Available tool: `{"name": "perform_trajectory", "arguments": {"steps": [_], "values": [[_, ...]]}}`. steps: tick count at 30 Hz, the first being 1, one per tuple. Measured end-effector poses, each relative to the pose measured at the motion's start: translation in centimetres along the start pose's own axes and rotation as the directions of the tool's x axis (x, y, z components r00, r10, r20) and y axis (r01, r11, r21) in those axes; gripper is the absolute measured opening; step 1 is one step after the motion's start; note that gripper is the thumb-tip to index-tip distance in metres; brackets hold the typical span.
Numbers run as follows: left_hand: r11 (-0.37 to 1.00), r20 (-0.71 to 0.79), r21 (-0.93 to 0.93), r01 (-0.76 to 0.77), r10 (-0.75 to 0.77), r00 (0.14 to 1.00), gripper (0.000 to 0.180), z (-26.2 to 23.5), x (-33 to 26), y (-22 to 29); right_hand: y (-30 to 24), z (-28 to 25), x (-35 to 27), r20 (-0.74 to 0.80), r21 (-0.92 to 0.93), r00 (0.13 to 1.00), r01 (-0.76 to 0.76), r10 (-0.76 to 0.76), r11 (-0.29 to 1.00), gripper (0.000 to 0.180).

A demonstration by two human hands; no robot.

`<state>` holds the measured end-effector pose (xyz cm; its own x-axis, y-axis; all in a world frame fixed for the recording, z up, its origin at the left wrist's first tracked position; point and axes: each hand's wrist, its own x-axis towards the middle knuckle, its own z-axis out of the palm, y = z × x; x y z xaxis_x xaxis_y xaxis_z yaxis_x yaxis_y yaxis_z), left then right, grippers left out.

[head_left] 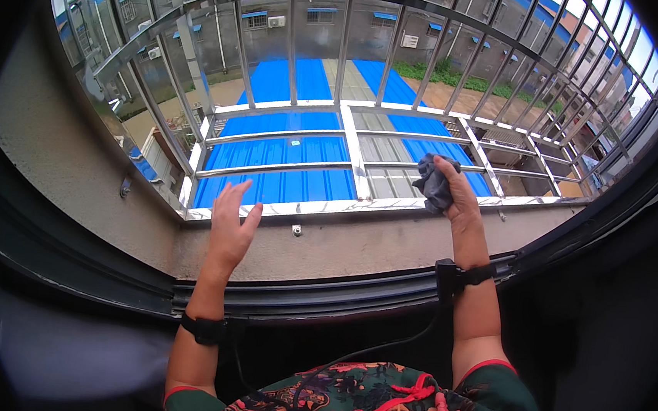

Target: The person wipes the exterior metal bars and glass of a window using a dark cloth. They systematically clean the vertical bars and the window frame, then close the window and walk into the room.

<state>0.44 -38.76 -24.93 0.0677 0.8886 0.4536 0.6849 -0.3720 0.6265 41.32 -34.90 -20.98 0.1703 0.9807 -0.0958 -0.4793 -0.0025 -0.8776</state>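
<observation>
In my right hand (460, 191) is a crumpled dark grey cloth (433, 184), bunched between thumb and fingers. That hand reaches out over the sill, above the bars of a metal window cage (356, 155). My left hand (234, 217) is raised near the cage's lower front rail (282, 208), fingers spread and holding nothing. Whether its fingertips touch the rail, I cannot tell. Both forearms stretch forward across the dark window track (298, 300).
A rough concrete sill (341, 245) lies between track and cage, with a small metal bolt bracket (296, 230). Upright bars (342, 52) surround the opening. Beyond and below is a blue corrugated roof (271, 154). A cable (380, 341) runs from my right wrist strap (474, 276).
</observation>
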Motion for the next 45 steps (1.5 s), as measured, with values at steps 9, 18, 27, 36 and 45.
{"name": "perform_trajectory", "arguments": {"steps": [9, 18, 27, 36, 45], "values": [[0.983, 0.071, 0.171, 0.073, -0.086, 0.994, 0.049, 0.8, -7.5, 2.1, 3.9, 2.4, 6.7, 0.202, -0.111, 0.975, -0.073, 0.094, 0.991, 0.019], [0.926, 0.226, 0.377, -0.022, -0.069, 0.972, 0.058, 2.8, -1.1, 0.7, 14.5, 17.0, 17.9, 0.616, -0.786, 0.726, 0.590, -0.305, -0.182, 0.023], [0.894, 0.258, 0.439, -0.088, -0.032, 0.966, 0.059, 6.9, 4.5, -4.9, 24.3, 22.4, 21.2, 0.690, -0.689, 0.704, 0.567, -0.168, -0.453, 0.008], [0.878, 0.139, 0.470, -0.089, 0.026, 0.990, 0.058, 7.7, 4.7, -7.6, 18.5, 13.2, 22.6, 0.562, -0.673, 0.821, 0.389, -0.094, -0.629, 0.009], [0.890, 0.045, 0.456, -0.030, 0.010, 0.999, 0.059, 7.5, 4.8, -7.4, 19.9, 11.8, 24.2, 0.674, -0.632, 0.702, 0.386, -0.229, -0.672, 0.009]]}}
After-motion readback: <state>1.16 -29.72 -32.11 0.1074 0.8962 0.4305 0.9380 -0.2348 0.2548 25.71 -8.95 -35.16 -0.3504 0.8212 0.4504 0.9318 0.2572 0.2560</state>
